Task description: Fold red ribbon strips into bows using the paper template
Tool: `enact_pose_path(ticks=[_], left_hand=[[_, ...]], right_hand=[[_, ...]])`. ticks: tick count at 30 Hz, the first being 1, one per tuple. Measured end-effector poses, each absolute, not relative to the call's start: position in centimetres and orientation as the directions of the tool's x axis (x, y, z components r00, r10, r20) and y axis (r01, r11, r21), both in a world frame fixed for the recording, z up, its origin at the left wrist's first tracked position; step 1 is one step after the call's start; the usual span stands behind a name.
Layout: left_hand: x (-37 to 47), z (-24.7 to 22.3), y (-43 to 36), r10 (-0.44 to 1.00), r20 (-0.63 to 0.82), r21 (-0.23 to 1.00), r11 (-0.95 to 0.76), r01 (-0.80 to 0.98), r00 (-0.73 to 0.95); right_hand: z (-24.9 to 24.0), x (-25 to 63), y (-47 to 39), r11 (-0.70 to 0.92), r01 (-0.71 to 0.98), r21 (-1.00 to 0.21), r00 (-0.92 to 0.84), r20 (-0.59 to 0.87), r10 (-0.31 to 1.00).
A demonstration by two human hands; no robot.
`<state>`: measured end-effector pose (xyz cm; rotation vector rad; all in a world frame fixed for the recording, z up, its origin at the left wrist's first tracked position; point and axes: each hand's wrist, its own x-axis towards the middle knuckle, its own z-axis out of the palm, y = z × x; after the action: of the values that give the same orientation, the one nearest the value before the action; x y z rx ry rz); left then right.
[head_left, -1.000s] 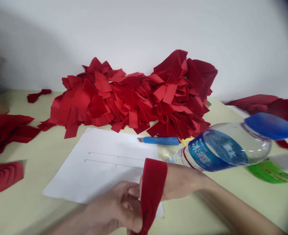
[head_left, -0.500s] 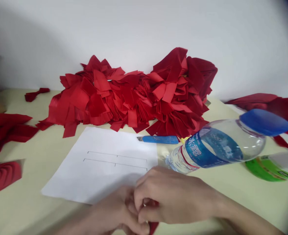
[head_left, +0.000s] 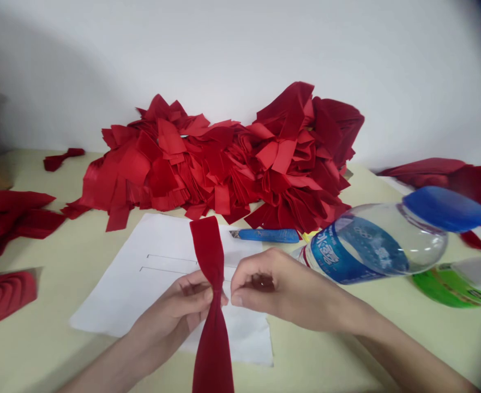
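Note:
A red velvet ribbon strip [head_left: 212, 256] stands upright above the white paper, pinched narrow at its middle and wide at both ends. My left hand [head_left: 183, 303] grips it at the narrow middle, thumb in front and fingers behind. Just right of the ribbon, my right hand [head_left: 277, 286] is closed with thumb and forefinger tips nearly together; what they hold, if anything, is too small to make out. The white paper [head_left: 113, 289] with thin black ruled lines lies beneath both hands.
A heap of red ribbon pieces [head_left: 208, 164] spans the back. A blue cutter [head_left: 267, 235] lies before it. At the right are a blue-capped bottle [head_left: 359, 243] and a green-labelled bottle [head_left: 453, 281]. More red pieces [head_left: 15, 218] lie at the left.
My hands have parted and risen a little. The red ribbon, mostly hidden between them before, now shows at length in my left hand. The paper's right part is uncovered.

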<state>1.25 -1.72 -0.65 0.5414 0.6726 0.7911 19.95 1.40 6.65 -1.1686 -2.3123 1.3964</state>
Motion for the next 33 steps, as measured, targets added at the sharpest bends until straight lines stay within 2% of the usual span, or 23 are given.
enact_pose_path(ticks=[7, 24, 28, 33], left_hand=[[1.1, -0.6, -1.8, 0.762, -0.346, 0.584, 0.632, -0.509, 0.548], [1.1, -0.7, -1.9, 0.749, -0.374, 0.589, 0.647, -0.484, 0.547], [1.2, -0.8, -2.0, 0.746, -0.375, 0.59, 0.65, -0.479, 0.551], [1.4, -0.8, -2.0, 0.768, -0.37, 0.601, 0.627, -0.495, 0.523]], right_hand=[[6.1, 20.0, 1.9, 0.149, 0.494, -0.857, -0.675, -0.27, 0.687], [5.4, 19.9, 2.5, 0.122, 0.492, -0.862, -0.649, -0.27, 0.711], [5.0, 19.8, 2.4, 0.054, 0.435, -0.899, -0.644, -0.268, 0.717], [4.7, 19.8, 2.5, 0.046, 0.327, -0.944, -0.709, -0.212, 0.672]])
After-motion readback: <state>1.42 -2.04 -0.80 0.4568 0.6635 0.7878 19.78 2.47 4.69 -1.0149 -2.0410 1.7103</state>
